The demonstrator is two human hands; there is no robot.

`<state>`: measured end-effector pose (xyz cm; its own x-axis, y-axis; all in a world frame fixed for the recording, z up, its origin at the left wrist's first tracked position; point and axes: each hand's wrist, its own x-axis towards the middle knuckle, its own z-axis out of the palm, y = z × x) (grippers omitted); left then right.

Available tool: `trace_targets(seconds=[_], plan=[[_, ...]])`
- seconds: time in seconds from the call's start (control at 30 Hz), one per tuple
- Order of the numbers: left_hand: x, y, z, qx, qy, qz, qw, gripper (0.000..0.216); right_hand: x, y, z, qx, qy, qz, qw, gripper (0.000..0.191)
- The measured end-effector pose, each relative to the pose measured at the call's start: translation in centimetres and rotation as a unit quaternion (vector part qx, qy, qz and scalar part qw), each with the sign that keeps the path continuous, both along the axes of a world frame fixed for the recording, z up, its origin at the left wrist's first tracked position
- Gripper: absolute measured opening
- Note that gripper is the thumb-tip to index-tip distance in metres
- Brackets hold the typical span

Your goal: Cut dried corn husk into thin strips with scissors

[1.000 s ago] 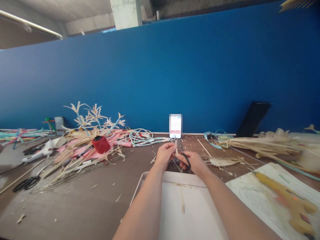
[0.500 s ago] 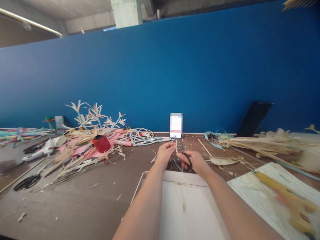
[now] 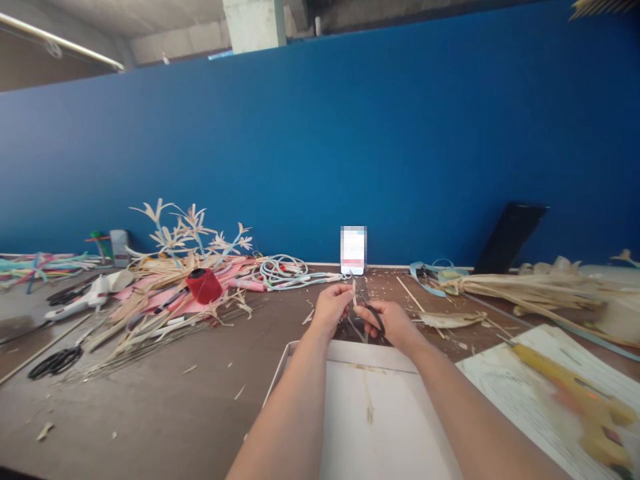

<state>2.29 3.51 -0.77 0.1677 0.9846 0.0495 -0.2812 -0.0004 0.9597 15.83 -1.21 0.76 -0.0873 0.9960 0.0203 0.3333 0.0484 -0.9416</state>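
Observation:
Both hands meet over the far edge of a shallow white box (image 3: 385, 407). My left hand (image 3: 332, 309) is closed, its fingertips pinching a small pale strip (image 3: 355, 293), probably dried husk. Black-handled scissors (image 3: 376, 319) are gripped in my right hand (image 3: 391, 323), the blades pointing away and up beside the strip. Whether the blades touch the strip is too small to tell. Behind the hands a phone (image 3: 353, 251) with a lit, blurred screen leans against the blue partition.
Left lie a red thread spool (image 3: 206, 287), pale husk flowers (image 3: 193, 230), a white glue gun (image 3: 85, 301) and other scissors (image 3: 56, 362). At right are a yellow glue gun (image 3: 565, 380) on printed paper (image 3: 493, 367), a husk bundle (image 3: 530, 290) and a dark upright slab (image 3: 513, 237).
The hands stay almost in place, with the scissors and the strip still held. The whole view has shifted very slightly.

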Motion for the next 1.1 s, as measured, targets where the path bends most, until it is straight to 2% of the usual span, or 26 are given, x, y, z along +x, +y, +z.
trace_targets(seconds=[0.37,1.1], plan=[[-0.01,0.1,-0.04,-0.001,-0.007,-0.006,1.0,0.022,-0.02,0.25,-0.46,-0.011,0.027,0.018,0.999,0.034],[0.11,-0.07,0.24,-0.008,0.0,0.014,1.0,0.018,0.11,0.32,-0.41,0.011,-0.027,0.013,1.0,0.035]])
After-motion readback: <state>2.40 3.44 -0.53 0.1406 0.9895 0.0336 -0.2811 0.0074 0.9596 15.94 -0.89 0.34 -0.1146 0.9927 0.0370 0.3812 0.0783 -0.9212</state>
